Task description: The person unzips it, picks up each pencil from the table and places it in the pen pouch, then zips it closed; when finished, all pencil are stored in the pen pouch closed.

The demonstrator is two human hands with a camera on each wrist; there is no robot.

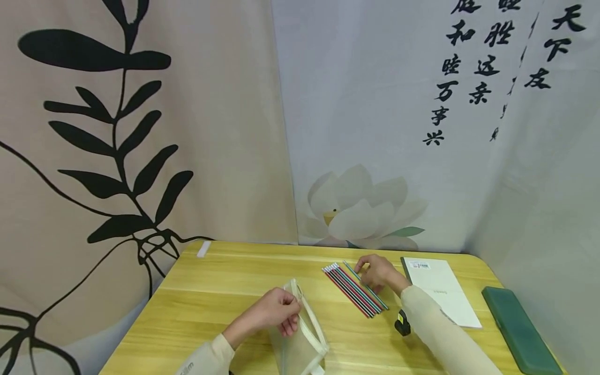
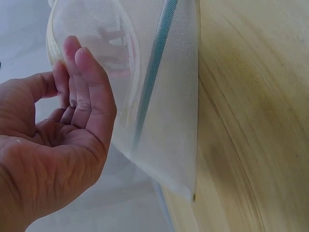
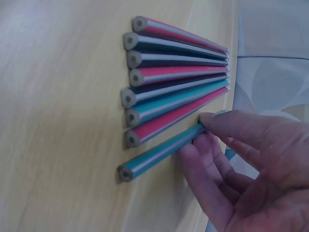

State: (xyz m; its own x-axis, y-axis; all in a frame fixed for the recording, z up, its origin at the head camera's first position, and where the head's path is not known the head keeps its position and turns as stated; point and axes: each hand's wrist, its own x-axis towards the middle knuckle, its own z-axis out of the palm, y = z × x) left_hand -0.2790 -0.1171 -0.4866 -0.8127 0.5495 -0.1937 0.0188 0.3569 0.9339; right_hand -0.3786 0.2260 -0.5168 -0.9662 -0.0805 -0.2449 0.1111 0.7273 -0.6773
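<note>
right hand (image 1: 378, 272): thumb and fingers clamped on the loose pencil (image 3: 161, 153), along the right side of the row (image 1: 349, 290).
loose pencil: teal, flat-ended; lies just right of the row, roughly in line with it, visibly apart at the near end; partly hidden by fingers farther along.
row: seven pencils, red, teal and dark, side by side on the table (image 1: 211, 297).
left hand (image 1: 276, 312): left of the row, on its near side; thumb and finger seem clamped on the rim of the pouch (image 1: 296, 351).
pouch: pale mesh; left of the row and nearer than it. shows a teal strip in the left wrist view; cannot tell whether trim or something inside.
notebook (image 1: 440, 289): right of the row, past the right hand.
case (image 1: 520, 328): green; farther right of the row than the notebook.
pinch risk: could slip or let the near end dip, from a light hold set well back from that end.
row risk: could scatter or roll, if brushed by a knuckle or by a leftward swing of the loose pencil.
pouch risk: likely to fold or sag at the rim, being soft, if held too loosely.
notebook risk: could shift right, if caught by the right sleeve (image 1: 436, 323).
</note>
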